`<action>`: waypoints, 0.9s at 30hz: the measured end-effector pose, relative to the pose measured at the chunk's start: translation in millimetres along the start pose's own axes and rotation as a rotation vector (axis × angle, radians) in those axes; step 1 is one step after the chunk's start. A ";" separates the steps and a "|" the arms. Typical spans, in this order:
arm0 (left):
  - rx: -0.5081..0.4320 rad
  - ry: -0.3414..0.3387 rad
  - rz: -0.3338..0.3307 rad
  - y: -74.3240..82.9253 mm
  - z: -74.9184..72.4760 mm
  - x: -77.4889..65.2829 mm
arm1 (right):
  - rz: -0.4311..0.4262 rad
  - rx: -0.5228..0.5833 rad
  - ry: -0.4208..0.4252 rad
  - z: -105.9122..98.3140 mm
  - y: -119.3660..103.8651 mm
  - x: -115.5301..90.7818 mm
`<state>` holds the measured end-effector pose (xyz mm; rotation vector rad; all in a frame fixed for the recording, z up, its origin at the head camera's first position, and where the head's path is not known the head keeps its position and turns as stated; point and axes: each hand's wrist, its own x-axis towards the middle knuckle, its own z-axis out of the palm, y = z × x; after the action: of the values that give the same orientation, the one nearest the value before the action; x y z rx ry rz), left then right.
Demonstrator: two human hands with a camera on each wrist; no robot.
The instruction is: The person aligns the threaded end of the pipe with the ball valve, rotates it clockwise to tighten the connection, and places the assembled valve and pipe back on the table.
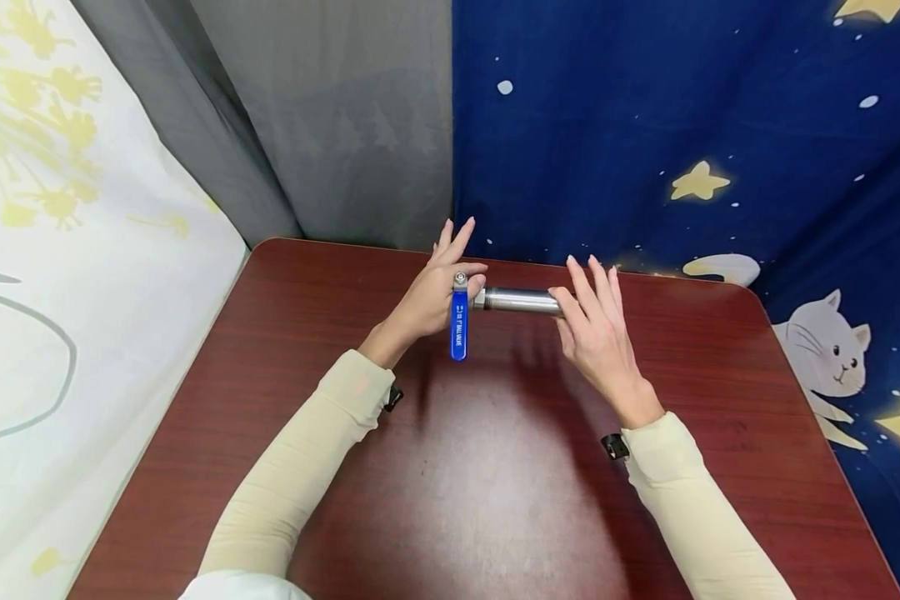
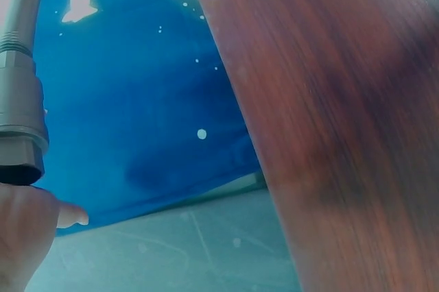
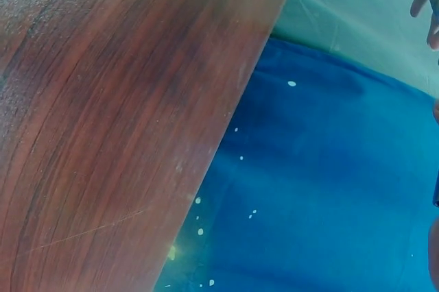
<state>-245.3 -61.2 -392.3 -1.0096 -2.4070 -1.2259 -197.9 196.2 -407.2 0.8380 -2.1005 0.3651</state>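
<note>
A ball valve with a blue lever handle is held above the table by my left hand, its thumb and index finger at the valve body and the other fingers stretched out. From the valve's right side runs a shiny metal pipe, in line with its body. My right hand pinches the pipe's far end between thumb and fingers. In the left wrist view the valve body meets the pipe at visible threads. The right wrist view catches only bits of fingers at its right edge.
Beneath both hands lies a dark red wooden table. Behind it hang a grey curtain and a blue curtain with stars and a cat. A white patterned cloth borders the left side.
</note>
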 end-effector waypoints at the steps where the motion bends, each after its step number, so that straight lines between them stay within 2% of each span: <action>1: -0.004 -0.006 -0.014 0.2 0.2 -0.1 | -0.004 -0.004 0.013 0.2 -0.7 -0.2; 7: -0.069 -0.086 -0.136 0.6 -0.6 0.4 | -0.025 -0.025 0.091 3.0 -4.9 -1.3; 10: -0.103 -0.107 -0.170 0.9 -1.8 0.4 | -0.027 -0.037 0.109 3.9 -6.7 -1.7; 18: -0.097 -0.093 -0.171 2.7 -2.9 0.1 | -0.013 -0.046 0.070 2.2 -6.0 -1.4; 27: -0.046 -0.047 -0.112 4.7 0.3 0.5 | 0.006 -0.054 0.056 0.0 -5.5 -2.6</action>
<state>-242.5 -58.8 -389.3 -0.9374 -2.5128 -1.3146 -193.0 193.2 -409.4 0.7812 -2.0521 0.3294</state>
